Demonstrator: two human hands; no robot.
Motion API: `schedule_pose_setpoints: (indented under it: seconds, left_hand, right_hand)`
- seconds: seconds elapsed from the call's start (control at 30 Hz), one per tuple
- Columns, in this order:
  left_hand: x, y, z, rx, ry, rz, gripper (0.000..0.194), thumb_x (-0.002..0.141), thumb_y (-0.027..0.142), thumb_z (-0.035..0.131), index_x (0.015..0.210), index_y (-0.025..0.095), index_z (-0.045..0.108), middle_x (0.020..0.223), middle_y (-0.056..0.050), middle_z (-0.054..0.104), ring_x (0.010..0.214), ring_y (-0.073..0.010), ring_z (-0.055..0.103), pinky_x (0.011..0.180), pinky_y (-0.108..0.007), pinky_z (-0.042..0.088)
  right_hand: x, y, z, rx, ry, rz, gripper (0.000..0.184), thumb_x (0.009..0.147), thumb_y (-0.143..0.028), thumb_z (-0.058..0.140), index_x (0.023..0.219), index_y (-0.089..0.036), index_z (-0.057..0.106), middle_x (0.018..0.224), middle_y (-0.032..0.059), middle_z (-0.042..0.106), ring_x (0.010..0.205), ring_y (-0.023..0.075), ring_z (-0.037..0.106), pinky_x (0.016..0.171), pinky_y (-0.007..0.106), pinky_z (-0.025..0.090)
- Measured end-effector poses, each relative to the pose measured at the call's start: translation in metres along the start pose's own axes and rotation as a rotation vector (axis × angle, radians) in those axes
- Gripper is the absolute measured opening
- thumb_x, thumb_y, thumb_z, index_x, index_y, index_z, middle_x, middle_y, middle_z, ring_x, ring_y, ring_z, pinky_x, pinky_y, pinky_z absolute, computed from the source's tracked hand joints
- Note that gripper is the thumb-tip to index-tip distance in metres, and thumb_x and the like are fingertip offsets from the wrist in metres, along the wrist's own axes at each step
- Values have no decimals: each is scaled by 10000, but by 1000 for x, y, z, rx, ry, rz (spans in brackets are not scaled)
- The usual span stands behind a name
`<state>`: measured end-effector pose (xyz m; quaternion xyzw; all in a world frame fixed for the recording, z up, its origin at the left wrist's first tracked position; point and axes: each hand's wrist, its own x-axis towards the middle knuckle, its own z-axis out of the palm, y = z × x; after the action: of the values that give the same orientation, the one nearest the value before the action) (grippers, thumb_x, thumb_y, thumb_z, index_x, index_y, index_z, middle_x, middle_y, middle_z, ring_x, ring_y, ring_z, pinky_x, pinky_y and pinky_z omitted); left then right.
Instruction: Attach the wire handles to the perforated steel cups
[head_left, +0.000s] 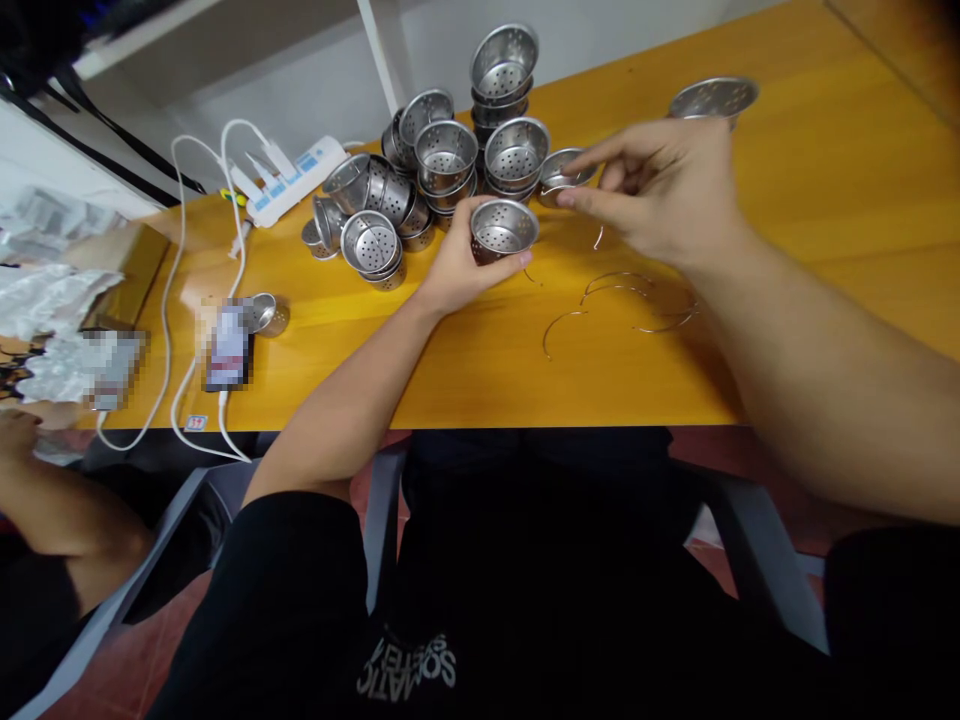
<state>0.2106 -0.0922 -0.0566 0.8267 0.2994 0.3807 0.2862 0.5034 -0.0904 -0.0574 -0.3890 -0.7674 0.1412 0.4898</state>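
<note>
Fingers of the left hand [457,265] gripped a shiny perforated steel strainer cup [503,228], mouth up, on the yellow table [825,200]; just beside it, the right hand [660,190] pinched another cup's [561,172] rim.

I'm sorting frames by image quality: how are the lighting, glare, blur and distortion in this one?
Head view: bright, even light on the yellow table; glints on the stacked perforated cups; the right hand looks slightly soft; the left hand and its held cup are sharper; two pixelated patches at left; wide-angle stretch enlarges the right forearm and bends the table edge; corners darken.
</note>
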Motion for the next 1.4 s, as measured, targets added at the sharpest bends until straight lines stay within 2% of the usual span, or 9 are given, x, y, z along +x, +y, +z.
schedule_pose_setpoints:
  seconds: [0.2,0.3,0.6,0.77,0.93,1.1,1.27,1.33,1.4]
  left_hand:
    - [-1,5,8,-46,-10,33,943,805,813,647,1408,234,213,1380,-121,505,1298,-230,595,1175,-449,465]
    - [-3,14,13,-93,-23,19,983,762,831,679,1391,228,222,1362,-116,508,1287,-234,606,1143,-441,500]
    - [-6,29,17,27,-80,6,1051,780,845,640,1470,236,134,1391,-122,454,1313,-258,565,1221,-480,407]
    - [-5,38,17,52,-31,-44,1006,749,848,674,1409,223,243,1348,-111,483,1267,-253,586,1180,-461,447]
    - [-5,49,19,86,7,-92,955,758,776,737,1396,226,287,1312,-102,538,1221,-243,624,1171,-465,468]
    - [-4,44,18,52,27,-82,895,828,750,684,1429,234,268,1319,-98,564,1248,-233,632,1186,-475,470]
    - [-3,31,11,-71,-43,-68,824,845,798,614,1370,227,335,1301,-79,575,1211,-210,644,1139,-459,507]
    - [-3,30,10,-100,-67,-55,817,846,806,603,1358,222,352,1273,-70,583,1180,-198,651,1113,-452,527]
    - [-4,29,11,-104,-89,-21,843,858,799,591,1404,223,307,1282,-73,577,1182,-194,652,1105,-454,536]
  right_hand:
    - [6,-60,8,-36,-51,-20,428,979,-597,656,1085,-194,749,814,41,663,671,122,549,678,313,511]
    - [6,-75,13,-72,-110,-15,419,1018,-593,593,1076,-204,736,804,33,649,658,132,528,701,329,523]
    - [-7,-13,32,-126,-71,-6,311,994,-542,631,1150,-287,716,990,58,708,885,249,646,921,491,555]
    - [-2,-38,32,-110,-41,25,330,1019,-550,599,1028,-243,720,854,48,672,729,198,594,800,442,543]
    - [3,-72,30,-61,-44,99,313,1013,-587,576,1031,-299,697,787,27,652,660,194,551,695,426,546]
    - [6,-66,26,77,-37,127,397,1008,-630,576,1120,-277,718,807,38,664,664,176,581,678,401,558]
    - [3,-33,8,333,-335,165,484,897,-603,763,1237,-266,690,987,40,727,807,176,695,736,357,609]
    - [2,-34,3,366,-426,163,465,878,-566,798,1205,-252,696,967,38,730,801,174,698,748,360,620]
    - [3,-46,2,370,-426,141,429,889,-556,789,1156,-231,700,905,37,721,748,164,680,716,352,614]
